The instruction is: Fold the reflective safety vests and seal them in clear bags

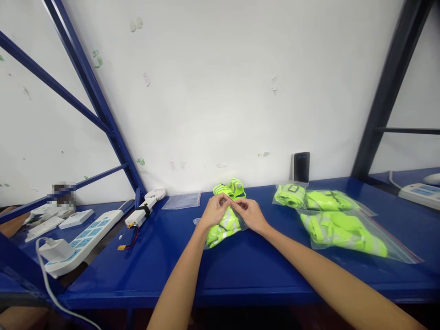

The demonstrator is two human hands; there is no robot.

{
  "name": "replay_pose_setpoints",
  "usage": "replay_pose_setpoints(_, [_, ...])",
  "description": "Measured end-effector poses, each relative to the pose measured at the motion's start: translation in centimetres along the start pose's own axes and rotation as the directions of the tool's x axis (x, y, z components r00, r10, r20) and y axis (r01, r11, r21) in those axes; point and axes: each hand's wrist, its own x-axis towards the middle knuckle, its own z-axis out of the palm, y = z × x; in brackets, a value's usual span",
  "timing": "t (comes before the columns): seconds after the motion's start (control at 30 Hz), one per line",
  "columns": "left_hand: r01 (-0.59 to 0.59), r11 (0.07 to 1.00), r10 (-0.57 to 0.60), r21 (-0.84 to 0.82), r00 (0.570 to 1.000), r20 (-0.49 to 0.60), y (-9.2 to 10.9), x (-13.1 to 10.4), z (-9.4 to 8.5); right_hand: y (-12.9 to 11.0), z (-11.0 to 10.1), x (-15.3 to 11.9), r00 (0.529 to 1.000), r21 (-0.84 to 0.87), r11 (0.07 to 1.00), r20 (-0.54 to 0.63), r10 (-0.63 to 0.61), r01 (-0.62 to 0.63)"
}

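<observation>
Left hand [215, 211] and right hand [251, 213] pinch the bagged hi-vis vest [224, 231] midway along the blue table [261, 270], a folded vest [237, 188] at the table's back and three bagged vests [343, 231] at its right.

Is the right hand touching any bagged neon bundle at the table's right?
No, the right hand is beside the left hand at the middle bundle, apart from the bagged bundles at the right.

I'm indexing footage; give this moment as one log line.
left hand: pinching filled bag, far end | right hand: same | contents: neon-yellow fabric | surface: blue table | right side: three more filled bags
</observation>
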Motion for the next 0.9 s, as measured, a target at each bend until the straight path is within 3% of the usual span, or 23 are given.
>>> replay_pose_setpoints(0.17, [0.071, 0.996, -0.070, -0.049, 0.997, 0.018, 0.9, -0.3, -0.1, -0.4, -0.1, 0.0, 0.999, -0.025, 0.999, -0.026, -0.042, 0.041])
replay_pose_setpoints(0.33, [0.084, 0.995, -0.092, -0.060, 0.987, -0.132, 1.5, -0.6, -0.6, -0.7, -0.3, 0.4, 0.999, 0.010, 0.999, 0.024, -0.036, 0.035])
replay_pose_setpoints(0.6, [0.124, 0.991, -0.126, -0.058, 0.991, -0.039, 3.2, 0.0, -2.0, -1.5, -0.6, 0.4, 0.999, 0.071, 0.997, 0.035, -0.025, 0.023])
replay_pose_setpoints(0.9, [0.070, 0.997, -0.069, 0.031, 0.997, -0.027, 4.4, -0.5, -3.9, -3.7, -0.1, -0.2, 0.993, -0.051, 0.992, 0.001, -0.120, 0.120])
